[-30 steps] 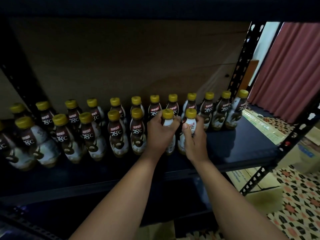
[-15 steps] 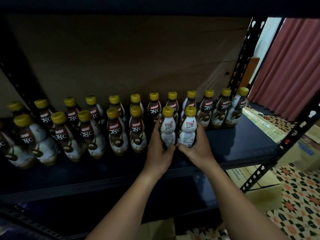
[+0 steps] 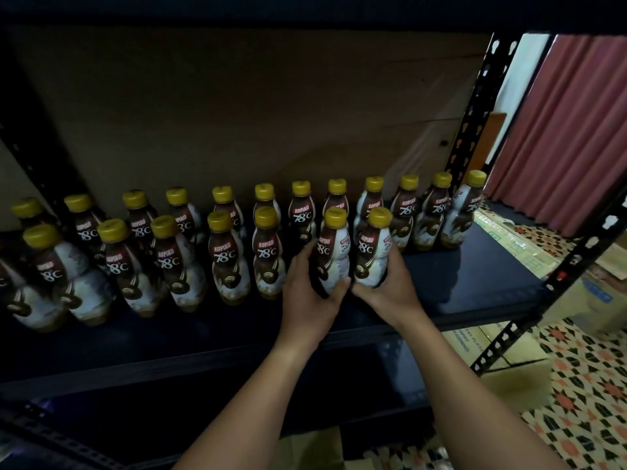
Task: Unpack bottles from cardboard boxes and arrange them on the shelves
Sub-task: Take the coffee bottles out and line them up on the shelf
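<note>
The left hand wraps one yellow-capped Kopiko 78°C bottle; the right hand wraps its neighbour. Both bottles stand touching at the right end of the front row on the dark shelf, ahead of a fuller back row.

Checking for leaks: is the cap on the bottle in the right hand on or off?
On. The yellow cap sits on the neck of the bottle in the right hand.

L hand & R hand each grip a bottle on shelf.
</note>
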Available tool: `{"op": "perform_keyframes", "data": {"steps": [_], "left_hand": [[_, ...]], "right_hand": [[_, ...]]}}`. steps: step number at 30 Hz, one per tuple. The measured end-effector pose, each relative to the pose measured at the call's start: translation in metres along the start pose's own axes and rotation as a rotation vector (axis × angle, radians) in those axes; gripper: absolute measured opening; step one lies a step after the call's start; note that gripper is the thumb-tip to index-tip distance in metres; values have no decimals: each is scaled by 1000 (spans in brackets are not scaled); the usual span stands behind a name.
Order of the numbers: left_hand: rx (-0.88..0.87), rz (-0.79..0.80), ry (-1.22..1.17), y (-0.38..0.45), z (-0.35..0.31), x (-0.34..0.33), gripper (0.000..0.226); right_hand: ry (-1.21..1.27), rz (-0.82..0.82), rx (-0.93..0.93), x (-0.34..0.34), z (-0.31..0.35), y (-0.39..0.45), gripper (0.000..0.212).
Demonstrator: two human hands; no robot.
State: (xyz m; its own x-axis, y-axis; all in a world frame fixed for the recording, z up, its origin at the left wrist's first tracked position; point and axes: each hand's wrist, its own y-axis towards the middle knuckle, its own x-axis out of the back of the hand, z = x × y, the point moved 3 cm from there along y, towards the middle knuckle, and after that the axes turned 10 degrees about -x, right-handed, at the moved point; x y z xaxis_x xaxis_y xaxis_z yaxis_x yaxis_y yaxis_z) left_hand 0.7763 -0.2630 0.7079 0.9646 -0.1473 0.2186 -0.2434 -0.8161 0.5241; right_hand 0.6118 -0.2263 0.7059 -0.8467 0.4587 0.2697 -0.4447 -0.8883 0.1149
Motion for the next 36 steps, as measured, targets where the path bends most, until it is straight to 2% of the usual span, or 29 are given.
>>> {"op": "perform_keyframes", "data": {"steps": [3, 12, 22, 36], "left_hand": [[6, 47, -45, -1, -1, 1, 78], [-71, -3, 79, -5, -7, -2, 79], [-84, 73, 95, -5, -10, -6, 88], [-89, -27, 189, -10, -10, -4, 95]], "right_hand": [[-34, -57, 33, 1, 2, 0, 87], [7, -28, 59, 1, 6, -3, 87], [42, -18, 59, 2, 5, -2, 82], [35, -43, 73, 3, 4, -4, 75]]}}
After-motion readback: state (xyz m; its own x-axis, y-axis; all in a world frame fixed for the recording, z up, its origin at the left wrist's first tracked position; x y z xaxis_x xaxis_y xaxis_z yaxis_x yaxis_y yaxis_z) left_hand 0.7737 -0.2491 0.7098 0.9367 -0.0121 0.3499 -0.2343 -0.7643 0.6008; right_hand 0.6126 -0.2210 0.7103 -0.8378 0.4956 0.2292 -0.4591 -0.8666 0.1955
